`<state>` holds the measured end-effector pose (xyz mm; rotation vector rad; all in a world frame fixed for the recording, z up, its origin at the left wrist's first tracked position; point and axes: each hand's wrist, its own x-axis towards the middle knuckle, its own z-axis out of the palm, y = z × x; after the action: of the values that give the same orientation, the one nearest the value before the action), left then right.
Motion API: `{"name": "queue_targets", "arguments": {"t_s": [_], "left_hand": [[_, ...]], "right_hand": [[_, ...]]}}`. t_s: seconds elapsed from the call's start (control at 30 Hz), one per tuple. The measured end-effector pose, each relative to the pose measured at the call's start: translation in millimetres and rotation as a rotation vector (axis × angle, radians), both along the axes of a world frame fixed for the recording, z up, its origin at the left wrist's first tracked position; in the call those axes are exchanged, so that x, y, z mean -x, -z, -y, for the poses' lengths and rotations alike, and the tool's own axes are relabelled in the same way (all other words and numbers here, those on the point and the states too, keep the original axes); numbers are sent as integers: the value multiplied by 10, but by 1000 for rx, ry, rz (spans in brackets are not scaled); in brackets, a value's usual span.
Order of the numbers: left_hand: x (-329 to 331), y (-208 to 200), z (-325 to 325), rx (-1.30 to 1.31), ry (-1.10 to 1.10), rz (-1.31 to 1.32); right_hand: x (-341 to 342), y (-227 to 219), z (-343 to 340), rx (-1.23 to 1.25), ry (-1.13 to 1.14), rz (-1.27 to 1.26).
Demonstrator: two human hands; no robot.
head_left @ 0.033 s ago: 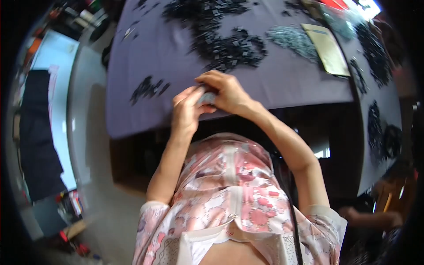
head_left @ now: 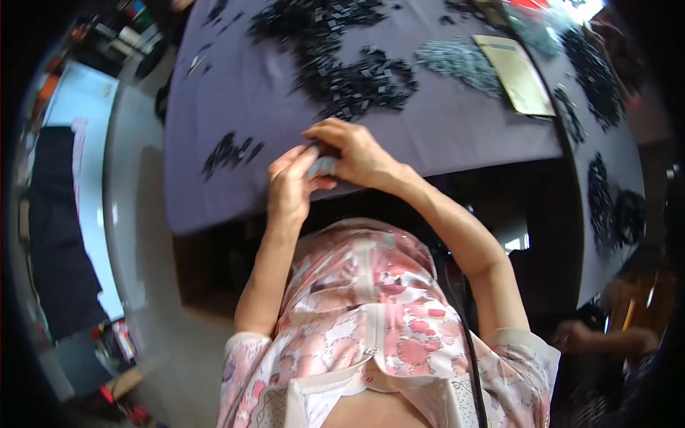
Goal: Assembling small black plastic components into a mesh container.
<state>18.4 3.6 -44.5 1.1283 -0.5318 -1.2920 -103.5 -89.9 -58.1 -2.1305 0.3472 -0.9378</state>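
Both hands meet above the near edge of the purple-grey covered table [head_left: 442,139]. My left hand [head_left: 291,187] is closed, its fingers pinched round some small grey pieces [head_left: 322,167]. From the right, my right hand [head_left: 359,151] curls over the same spot, with thumb and fingertips touching there. A dark bit shows between the fingers, too blurred to name. Beyond the hands lies a large heap of small flat black pieces [head_left: 357,82]. A smaller cluster of black strips [head_left: 230,154] rests to the left. A pile of small grey pieces [head_left: 460,63] is at the far right.
Beside the grey pile lies a pale yellow flat packet [head_left: 515,75]. A second surface [head_left: 596,274] on the right carries more black bundles [head_left: 601,207]. A black cord [head_left: 472,335] hangs down my front. Another person's arm [head_left: 606,339] shows at lower right.
The whole view has shifted slightly, so the table and its heaps sit a little further left. My hands keep the same hold, their fingers barely changed.
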Motion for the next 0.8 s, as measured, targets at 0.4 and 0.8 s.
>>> {"name": "queue_targets", "arguments": {"t_s": [0.4,0.8], "left_hand": [[-366,-133,134,-81,-45,601],[-845,73,-86,-39,-232,1387]], "right_hand": [[1163,-488,748,-9,648,-308],[1700,-151,1163,272,835,-658]]}}
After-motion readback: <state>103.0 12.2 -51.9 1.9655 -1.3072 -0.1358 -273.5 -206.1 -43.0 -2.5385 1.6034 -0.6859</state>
